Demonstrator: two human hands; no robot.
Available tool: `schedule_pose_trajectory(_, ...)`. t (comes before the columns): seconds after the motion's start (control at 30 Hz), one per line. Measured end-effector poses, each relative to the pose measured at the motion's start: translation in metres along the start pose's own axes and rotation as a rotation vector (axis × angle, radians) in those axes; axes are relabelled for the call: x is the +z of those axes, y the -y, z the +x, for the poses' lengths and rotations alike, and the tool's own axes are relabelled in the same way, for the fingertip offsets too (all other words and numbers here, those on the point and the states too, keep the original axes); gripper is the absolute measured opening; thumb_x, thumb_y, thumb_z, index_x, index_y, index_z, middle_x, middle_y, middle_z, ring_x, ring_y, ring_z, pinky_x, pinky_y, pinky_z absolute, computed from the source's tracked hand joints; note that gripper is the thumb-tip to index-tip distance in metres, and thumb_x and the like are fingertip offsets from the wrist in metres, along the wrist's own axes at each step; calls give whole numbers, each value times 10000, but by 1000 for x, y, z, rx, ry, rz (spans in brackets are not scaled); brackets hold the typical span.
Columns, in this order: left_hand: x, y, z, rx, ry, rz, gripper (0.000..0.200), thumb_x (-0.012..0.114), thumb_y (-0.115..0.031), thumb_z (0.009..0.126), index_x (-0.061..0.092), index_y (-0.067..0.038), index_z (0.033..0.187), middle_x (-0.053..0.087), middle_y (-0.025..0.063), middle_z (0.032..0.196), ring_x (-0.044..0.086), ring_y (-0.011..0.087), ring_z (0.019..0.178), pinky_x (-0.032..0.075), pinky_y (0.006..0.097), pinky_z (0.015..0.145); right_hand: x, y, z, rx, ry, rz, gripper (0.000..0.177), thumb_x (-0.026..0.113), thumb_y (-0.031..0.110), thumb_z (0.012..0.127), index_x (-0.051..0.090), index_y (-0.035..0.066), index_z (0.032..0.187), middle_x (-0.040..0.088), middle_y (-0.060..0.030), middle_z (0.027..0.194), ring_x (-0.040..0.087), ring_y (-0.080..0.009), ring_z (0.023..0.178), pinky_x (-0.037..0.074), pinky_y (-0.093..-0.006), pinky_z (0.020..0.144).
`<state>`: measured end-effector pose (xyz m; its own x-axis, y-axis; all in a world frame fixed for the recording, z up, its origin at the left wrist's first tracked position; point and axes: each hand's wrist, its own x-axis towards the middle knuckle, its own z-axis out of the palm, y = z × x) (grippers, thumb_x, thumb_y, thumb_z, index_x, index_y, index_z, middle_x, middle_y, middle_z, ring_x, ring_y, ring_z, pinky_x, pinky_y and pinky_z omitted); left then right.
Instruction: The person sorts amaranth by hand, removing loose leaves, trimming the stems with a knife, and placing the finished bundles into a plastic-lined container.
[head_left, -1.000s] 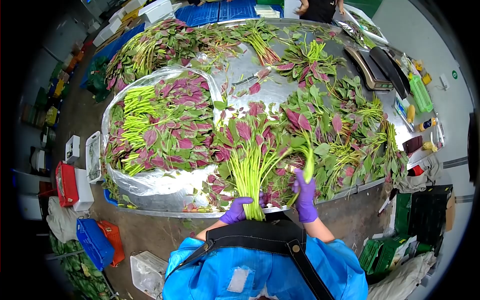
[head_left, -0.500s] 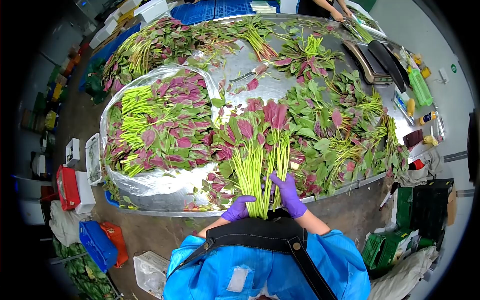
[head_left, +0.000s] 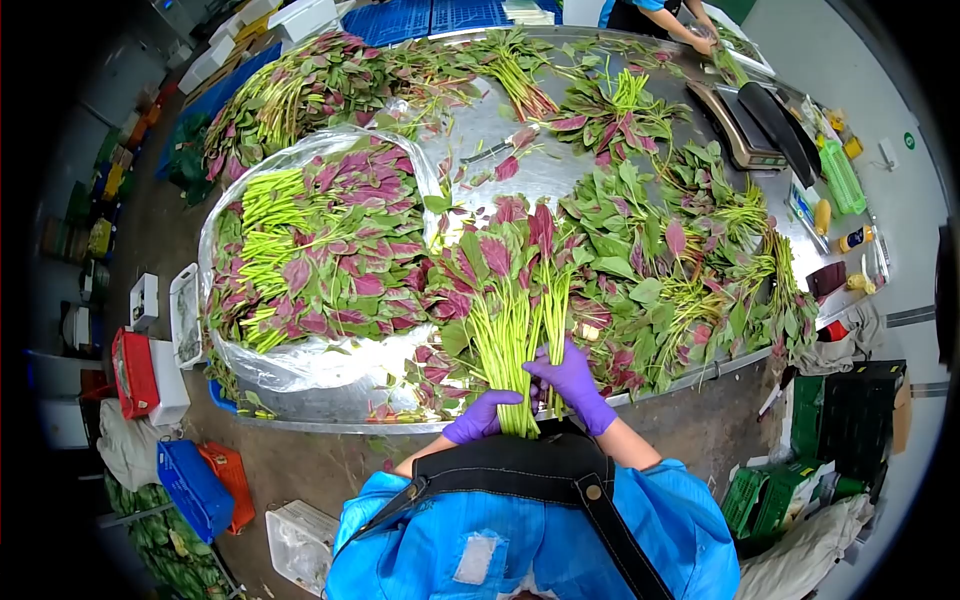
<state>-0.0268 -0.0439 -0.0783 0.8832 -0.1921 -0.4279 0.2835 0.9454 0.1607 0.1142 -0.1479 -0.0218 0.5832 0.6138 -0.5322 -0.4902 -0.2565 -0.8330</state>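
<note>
Both my hands wear purple gloves at the near edge of the steel table. My left hand grips the green stem ends of a bunch of red-and-green amaranth that fans away from me. My right hand presses a few more stems against the right side of that same bunch. Loose amaranth stalks lie piled just right of my right hand. A heap of amaranth on a clear plastic sheet sits to the left of the bunch.
More amaranth piles cover the far table. A knife lies mid-table, a scale at the far right. Another person's hands work at the far end. Crates and boxes stand on the floor at left; green crates at right.
My right hand carried a few stalks from the loose pile on the right over to the bunch and now holds them against it. My left hand stayed on the stem ends.
</note>
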Motion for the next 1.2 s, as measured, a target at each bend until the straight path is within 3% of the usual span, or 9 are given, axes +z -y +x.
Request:
schedule_pose_trajectory(0.17, 28, -7, -6, -19, -77, 27, 415, 565, -59, 755, 475, -7, 1157, 570, 80, 1012, 575, 204, 881, 488, 334, 770, -3, -9, 5, -44, 67, 92, 236, 679, 33, 731, 503, 24, 887, 581, -63, 698, 578, -125, 544, 471, -240, 485)
schedule_pose_trajectory(0.37, 46, -11, -10, -40, -168, 143, 444, 562, -70, 745, 473, -25, 1178, 559, 60, 1042, 561, 174, 878, 481, 331, 764, -6, -13, 7, -227, -14, -274, 206, 654, 31, 733, 507, 13, 875, 575, -58, 705, 583, -118, 609, 492, -246, 561)
schedule_pose_trajectory(0.6, 59, -8, -7, 124, -175, 187, 448, 556, -68, 719, 481, -37, 1160, 562, 44, 1003, 552, 162, 869, 473, 314, 761, -5, -3, 1, -5, 31, 18, 178, 634, 35, 767, 498, 4, 877, 570, -60, 697, 581, -129, 545, 491, -250, 513)
schedule_pose_trajectory(0.83, 62, -10, -11, 22, -209, 145, 409, 566, -69, 706, 479, -32, 1104, 547, 35, 931, 525, 145, 886, 447, 288, 786, -4, -5, 2, -89, 108, -94, 160, 611, 29, 787, 490, -2, 887, 577, -75, 701, 605, -169, 555, 500, -272, 505)
schedule_pose_trajectory(0.9, 62, -12, -14, 35, -148, 115, 414, 575, -70, 700, 477, -33, 1101, 546, 37, 906, 524, 145, 865, 452, 294, 776, -9, 11, -3, 62, 104, 50, 165, 609, 24, 777, 497, -7, 894, 595, -100, 709, 616, -191, 564, 510, -278, 521)
schedule_pose_trajectory(1.0, 36, -8, -10, -56, -331, 146, 425, 582, -61, 683, 471, -38, 1093, 519, 41, 857, 510, 164, 813, 444, 310, 754, -37, 33, -14, -7, -2, 93, 135, 592, 29, 776, 507, 1, 877, 615, -99, 694, 587, -155, 526, 466, -233, 496)
schedule_pose_trajectory(1.1, 12, 0, -5, 115, 31, -35, 459, 584, -52, 666, 457, -57, 1107, 489, 38, 838, 489, 171, 758, 420, 323, 739, -68, 87, -51, -87, -88, 202, 144, 572, 35, 785, 536, 5, 922, 611, -97, 652, 569, -140, 490, 429, -220, 463)
schedule_pose_trajectory(1.17, 18, -4, -6, 202, 289, -298, 477, 588, -55, 659, 445, -72, 1113, 470, 35, 829, 469, 172, 723, 396, 330, 731, -86, 84, -49, -98, -308, -232, 169, 571, 56, 796, 569, 21, 961, 622, -94, 697, 572, -122, 537, 437, -230, 499)
schedule_pose_trajectory(1.2, 17, -6, -6, 198, 321, -322, 502, 600, -54, 652, 436, -80, 1126, 463, 32, 816, 462, 163, 713, 390, 333, 728, -102, 49, -29, -553, -517, -675, 171, 568, 83, 819, 596, 47, 985, 616, -58, 725, 558, -96, 593, 436, -232, 541)
